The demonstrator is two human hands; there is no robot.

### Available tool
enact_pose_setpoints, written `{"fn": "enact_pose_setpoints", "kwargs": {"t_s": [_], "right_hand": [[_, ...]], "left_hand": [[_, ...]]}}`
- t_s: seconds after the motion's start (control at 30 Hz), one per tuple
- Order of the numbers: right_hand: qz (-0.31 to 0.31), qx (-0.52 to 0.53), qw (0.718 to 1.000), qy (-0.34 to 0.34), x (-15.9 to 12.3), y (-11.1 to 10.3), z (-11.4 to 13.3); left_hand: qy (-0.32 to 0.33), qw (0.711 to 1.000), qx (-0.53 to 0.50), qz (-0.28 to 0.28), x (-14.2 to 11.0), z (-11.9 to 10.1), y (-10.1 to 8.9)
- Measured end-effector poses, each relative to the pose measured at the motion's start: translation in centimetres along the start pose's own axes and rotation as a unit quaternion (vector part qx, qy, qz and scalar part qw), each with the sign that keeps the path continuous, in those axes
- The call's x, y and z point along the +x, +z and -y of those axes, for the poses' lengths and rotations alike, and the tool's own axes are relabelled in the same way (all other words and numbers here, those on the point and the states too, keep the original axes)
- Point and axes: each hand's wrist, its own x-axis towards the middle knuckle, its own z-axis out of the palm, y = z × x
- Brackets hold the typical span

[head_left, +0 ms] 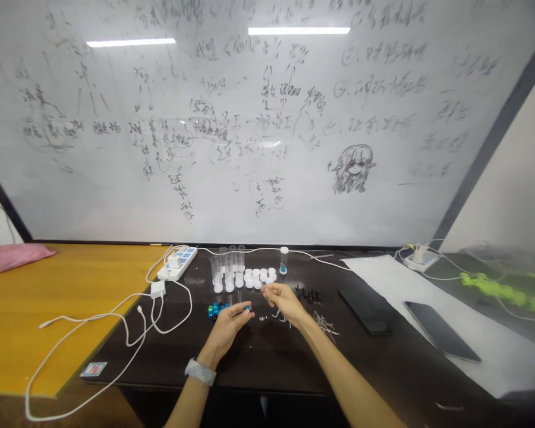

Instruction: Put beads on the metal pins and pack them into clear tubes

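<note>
My left hand (227,330) pinches a small blue bead (247,308) at its fingertips, just right of a cluster of shiny blue beads (217,310). My right hand (286,301) hovers above the dark tabletop, fingers drawn together near a row of white caps (255,279). Whether those fingers hold anything is too small to tell. Clear plastic tubes (228,267) stand behind the caps. Right of them is a capped tube (284,268) with blue contents. Small dark parts (307,293), thin metal pins (325,326) and tiny silvery bits (271,316) lie around my right hand.
White cables run from a power strip (177,263) and charger (158,289) across the yellow table (71,297). To the right, two black phones (368,312) (441,331) lie on or beside white paper (428,297). A written-on whiteboard (249,119) stands behind.
</note>
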Motion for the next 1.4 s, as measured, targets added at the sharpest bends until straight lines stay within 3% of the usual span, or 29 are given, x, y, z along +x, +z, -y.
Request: {"fn": "enact_pose_setpoints", "kwargs": {"t_s": [0.13,0.23,0.67,0.97,1.4], "right_hand": [[0.003,0.126,0.992,-0.025,-0.2,3.2,-1.1],[0.006,0.153,0.988,-0.032,-0.6,3.8,-1.7],[0.009,0.048,0.997,-0.052,-1.5,3.3,-1.6],[0.009,0.035,0.998,-0.059,-1.2,2.9,-2.1],[0.047,0.049,0.994,-0.086,-1.7,2.8,-0.7]], "left_hand": [[0.030,0.999,0.024,-0.009,0.3,0.6,-0.1],[0.039,0.998,0.046,0.003,0.5,0.9,-0.2],[0.025,0.996,0.079,0.016,0.7,1.3,0.0],[0.031,0.996,0.077,0.016,0.5,1.1,0.1],[0.048,0.994,0.097,-0.013,0.4,0.7,0.2]]}}
